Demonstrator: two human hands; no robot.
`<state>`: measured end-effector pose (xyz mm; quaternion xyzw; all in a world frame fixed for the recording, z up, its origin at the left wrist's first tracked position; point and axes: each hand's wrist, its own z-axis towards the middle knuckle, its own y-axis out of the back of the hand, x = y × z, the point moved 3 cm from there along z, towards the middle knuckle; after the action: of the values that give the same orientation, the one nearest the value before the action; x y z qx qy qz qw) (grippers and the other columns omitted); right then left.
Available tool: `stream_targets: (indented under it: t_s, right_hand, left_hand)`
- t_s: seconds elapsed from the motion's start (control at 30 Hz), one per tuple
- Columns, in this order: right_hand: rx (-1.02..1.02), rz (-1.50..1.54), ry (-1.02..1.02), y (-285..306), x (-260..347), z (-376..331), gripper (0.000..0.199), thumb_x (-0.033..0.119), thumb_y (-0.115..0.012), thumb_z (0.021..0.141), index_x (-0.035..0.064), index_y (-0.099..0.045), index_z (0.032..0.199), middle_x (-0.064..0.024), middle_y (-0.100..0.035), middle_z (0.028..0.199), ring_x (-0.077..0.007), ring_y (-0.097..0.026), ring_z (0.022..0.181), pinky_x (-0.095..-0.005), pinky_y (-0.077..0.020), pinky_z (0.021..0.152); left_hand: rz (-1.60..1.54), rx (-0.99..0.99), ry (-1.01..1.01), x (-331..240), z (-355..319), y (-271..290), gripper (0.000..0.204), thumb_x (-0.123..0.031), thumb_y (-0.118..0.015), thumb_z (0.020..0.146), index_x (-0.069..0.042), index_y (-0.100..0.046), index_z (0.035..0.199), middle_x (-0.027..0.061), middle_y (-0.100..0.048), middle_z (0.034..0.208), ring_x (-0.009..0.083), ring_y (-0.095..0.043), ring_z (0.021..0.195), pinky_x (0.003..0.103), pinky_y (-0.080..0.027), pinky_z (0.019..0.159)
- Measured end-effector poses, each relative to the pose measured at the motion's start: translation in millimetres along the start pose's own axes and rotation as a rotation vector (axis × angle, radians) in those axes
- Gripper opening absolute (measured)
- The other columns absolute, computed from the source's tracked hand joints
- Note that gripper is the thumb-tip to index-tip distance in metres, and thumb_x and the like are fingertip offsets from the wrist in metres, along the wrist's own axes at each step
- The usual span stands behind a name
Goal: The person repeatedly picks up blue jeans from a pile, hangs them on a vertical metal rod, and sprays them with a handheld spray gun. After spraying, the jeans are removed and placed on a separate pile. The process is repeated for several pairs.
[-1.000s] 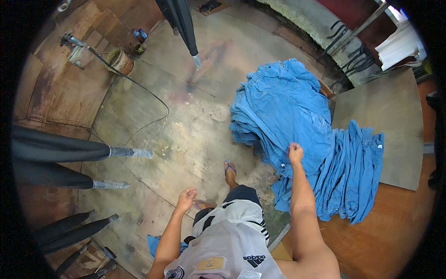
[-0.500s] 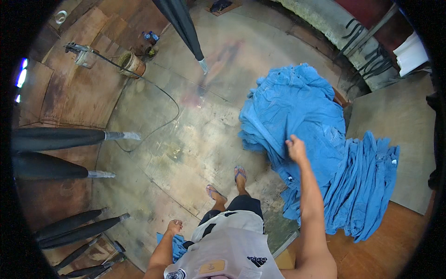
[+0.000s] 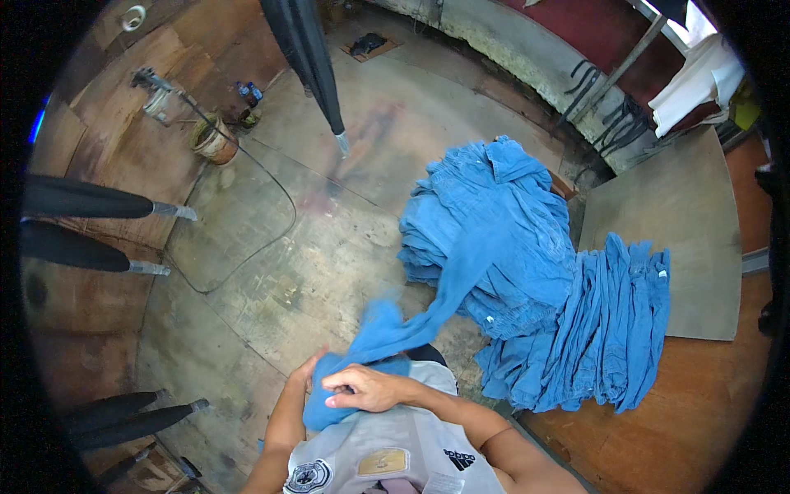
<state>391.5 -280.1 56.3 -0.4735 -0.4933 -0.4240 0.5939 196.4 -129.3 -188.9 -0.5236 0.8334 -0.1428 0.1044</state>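
Note:
In front of my waist, a pair of blue jeans (image 3: 444, 292) is bunched in both hands, its far end stretching up to the stack and blurred by motion. My left hand (image 3: 308, 368) grips the near end on its left side, its fingers partly hidden by cloth. Over the top of the bunch, my right hand (image 3: 364, 389) is closed on the fabric, thumb toward the left. To the right, a tall stack of blue jeans (image 3: 527, 272) lies in a heap, and a row of folded blue jeans (image 3: 619, 329) sits beside it.
Black padded forms with wrapped tips (image 3: 90, 198) jut in from the left, and another black form (image 3: 304, 66) hangs at the top. A stained bucket (image 3: 216, 144) stands near a cable (image 3: 284, 193) on the floor. A grey board (image 3: 675, 247) lies right of the jeans.
My right hand has come from the stack to my waist, drawing a pair of jeans off it. My left hand has moved up and in to the cloth. The view has shifted slightly.

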Motion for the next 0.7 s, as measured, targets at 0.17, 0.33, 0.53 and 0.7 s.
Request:
stream_targets:
  t_s: [0.17, 0.33, 0.53, 0.7]
  right_hand:
    - [0.040, 0.033, 0.056, -42.2, 7.9, 33.4, 0.035, 0.023, -0.063, 0.098, 0.0026, -0.040, 0.081, -0.0068, -0.030, 0.070, -0.0130, -0.033, 0.066, -0.0350, -0.0327, 0.059]
    - [-0.040, -0.098, -0.018, -66.2, -6.4, 71.6, 0.041, 0.025, -0.066, 0.097, 0.0046, -0.038, 0.076, -0.0001, -0.028, 0.069, -0.0113, -0.031, 0.066, -0.0331, -0.0295, 0.057]
    - [0.040, 0.071, -0.334, -120.3, -49.4, 102.8, 0.045, 0.021, -0.068, 0.096, 0.0069, -0.032, 0.073, 0.0032, -0.026, 0.071, -0.0083, -0.030, 0.068, -0.0312, -0.0262, 0.057]
    - [-0.479, -0.502, -0.374, -122.7, -71.3, 168.5, 0.033, 0.027, -0.060, 0.100, -0.0021, -0.064, 0.116, -0.0156, -0.072, 0.101, -0.0213, -0.069, 0.091, -0.0325, -0.0535, 0.078]
  left_hand:
    - [0.098, -0.055, -0.071, 28.1, -9.4, 121.2, 0.047, -0.042, -0.062, 0.098, 0.001, -0.069, 0.116, 0.0141, -0.074, 0.098, 0.0215, -0.069, 0.084, 0.038, -0.055, 0.074]
    - [0.641, -0.613, -0.773, -44.8, -82.7, 204.6, 0.041, -0.038, -0.069, 0.094, 0.001, -0.073, 0.107, 0.0108, -0.074, 0.093, 0.0197, -0.068, 0.085, 0.037, -0.054, 0.074]
    - [0.904, -0.446, -0.783, -92.7, -193.6, 188.7, 0.057, -0.037, -0.081, 0.083, 0.002, -0.068, 0.122, 0.0143, -0.071, 0.121, 0.0228, -0.066, 0.110, 0.036, -0.052, 0.094]
    - [1.267, -0.727, -1.227, -94.6, -286.9, 129.5, 0.034, -0.029, -0.078, 0.082, 0.002, -0.068, 0.087, 0.0205, -0.070, 0.082, 0.0340, -0.069, 0.081, 0.046, -0.053, 0.070]
